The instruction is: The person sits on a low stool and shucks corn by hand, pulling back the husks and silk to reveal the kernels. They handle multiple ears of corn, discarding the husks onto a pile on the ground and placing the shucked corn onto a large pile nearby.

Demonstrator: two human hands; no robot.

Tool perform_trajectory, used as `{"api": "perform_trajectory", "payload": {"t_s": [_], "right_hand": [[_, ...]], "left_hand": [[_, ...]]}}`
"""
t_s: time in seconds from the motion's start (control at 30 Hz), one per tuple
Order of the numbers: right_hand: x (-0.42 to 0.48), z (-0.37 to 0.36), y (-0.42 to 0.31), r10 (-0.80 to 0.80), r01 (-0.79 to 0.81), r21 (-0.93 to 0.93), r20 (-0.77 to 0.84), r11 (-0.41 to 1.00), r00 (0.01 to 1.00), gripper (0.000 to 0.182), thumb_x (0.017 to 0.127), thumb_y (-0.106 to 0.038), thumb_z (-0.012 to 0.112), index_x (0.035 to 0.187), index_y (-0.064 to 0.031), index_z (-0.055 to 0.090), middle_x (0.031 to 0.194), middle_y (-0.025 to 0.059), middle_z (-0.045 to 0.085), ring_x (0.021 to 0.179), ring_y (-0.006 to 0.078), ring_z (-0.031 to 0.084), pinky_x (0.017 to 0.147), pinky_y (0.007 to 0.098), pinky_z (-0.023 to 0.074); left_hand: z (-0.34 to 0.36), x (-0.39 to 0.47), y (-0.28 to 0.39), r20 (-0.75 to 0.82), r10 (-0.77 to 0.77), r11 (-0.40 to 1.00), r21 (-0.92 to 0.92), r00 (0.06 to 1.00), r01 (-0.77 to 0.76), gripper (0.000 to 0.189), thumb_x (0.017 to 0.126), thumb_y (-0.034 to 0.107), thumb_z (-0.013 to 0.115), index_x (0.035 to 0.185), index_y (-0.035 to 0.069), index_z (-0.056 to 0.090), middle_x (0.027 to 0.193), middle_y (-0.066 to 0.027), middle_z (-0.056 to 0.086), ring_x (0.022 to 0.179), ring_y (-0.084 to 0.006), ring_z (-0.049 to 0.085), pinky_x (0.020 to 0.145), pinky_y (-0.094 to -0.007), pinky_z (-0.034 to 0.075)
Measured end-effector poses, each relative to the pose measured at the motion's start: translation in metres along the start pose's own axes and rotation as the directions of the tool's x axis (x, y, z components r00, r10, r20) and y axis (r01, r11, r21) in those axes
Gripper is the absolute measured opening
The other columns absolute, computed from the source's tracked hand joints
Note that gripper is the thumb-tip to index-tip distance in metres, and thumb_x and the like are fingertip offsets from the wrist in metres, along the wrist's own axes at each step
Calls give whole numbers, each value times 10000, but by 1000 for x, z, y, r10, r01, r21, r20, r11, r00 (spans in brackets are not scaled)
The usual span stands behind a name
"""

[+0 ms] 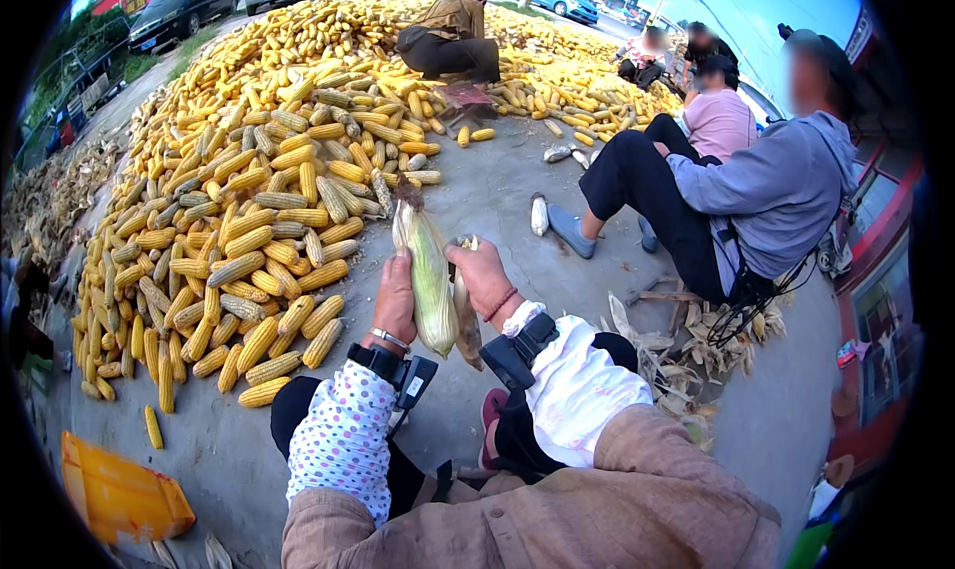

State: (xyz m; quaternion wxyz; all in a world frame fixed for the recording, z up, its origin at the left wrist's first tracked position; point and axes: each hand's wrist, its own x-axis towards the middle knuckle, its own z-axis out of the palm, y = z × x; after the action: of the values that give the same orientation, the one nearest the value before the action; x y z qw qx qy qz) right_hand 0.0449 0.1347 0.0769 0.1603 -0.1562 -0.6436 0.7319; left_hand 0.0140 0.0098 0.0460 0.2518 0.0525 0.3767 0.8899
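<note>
An ear of corn [431,293] in a pale green husk stands between my hands, with a brown tuft of silk [409,194] at its top end. My left hand [394,294] grips it along the left side. On the other side, my right hand [483,276] is closed on a dry brownish husk leaf [467,321] that hangs down beside the ear. A small pale piece shows above the right thumb; I cannot tell whether it belongs to the same leaf. Just left of my hands begins a large heap of bare yellow corn cobs [246,241].
Loose husks [656,360] lie on the concrete to my right. A person in a grey hoodie [761,181] sits near them, and a white ear [539,215] rests by that person's shoe. Another person [455,39] sits by the heap. An orange container [123,491] lies lower left.
</note>
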Motion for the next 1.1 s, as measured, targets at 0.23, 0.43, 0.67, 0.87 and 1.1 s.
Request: {"api": "perform_trajectory", "payload": {"t_s": [0.23,0.43,0.67,0.87,1.1], "right_hand": [[-4,9,-2,-43,43,-110,3,993,999,182,766,-100,656,877,22,581,788,42,602,703,102,546,640,249,455],[-4,7,8,-238,145,-480,-138,865,961,195,758,-142,615,771,49,574,650,110,596,594,137,544,548,302,448],[-3,-1,11,-112,105,-132,-49,986,992,167,787,-151,617,809,12,590,706,32,589,648,101,520,594,281,446],[-19,10,-4,-94,95,-88,18,992,995,226,770,-165,676,866,18,584,752,32,587,714,94,517,650,250,441],[-16,7,1,-176,156,-236,-69,959,982,198,754,-126,645,825,50,588,690,84,607,654,102,517,602,281,448]], "left_hand": [[-10,9,-11,-70,3,986,168,998,9,397,937,378,346,1145,58,457,957,-75,556,817,-168,569,727,-328,488],[11,-13,-4,-36,59,981,185,998,-51,462,850,327,608,1147,41,401,1002,-71,527,855,-147,523,730,-299,469],[9,-9,-4,-24,144,946,298,989,-130,400,901,349,510,1148,42,438,969,-72,536,815,-141,517,706,-286,456],[-3,-5,-6,-47,246,837,514,968,-187,443,891,400,516,1089,11,444,951,-85,536,821,-135,497,717,-282,437],[0,-8,-4,-44,213,833,531,976,-158,471,877,396,542,1104,-5,444,948,-92,546,809,-145,502,708,-293,438]]}}
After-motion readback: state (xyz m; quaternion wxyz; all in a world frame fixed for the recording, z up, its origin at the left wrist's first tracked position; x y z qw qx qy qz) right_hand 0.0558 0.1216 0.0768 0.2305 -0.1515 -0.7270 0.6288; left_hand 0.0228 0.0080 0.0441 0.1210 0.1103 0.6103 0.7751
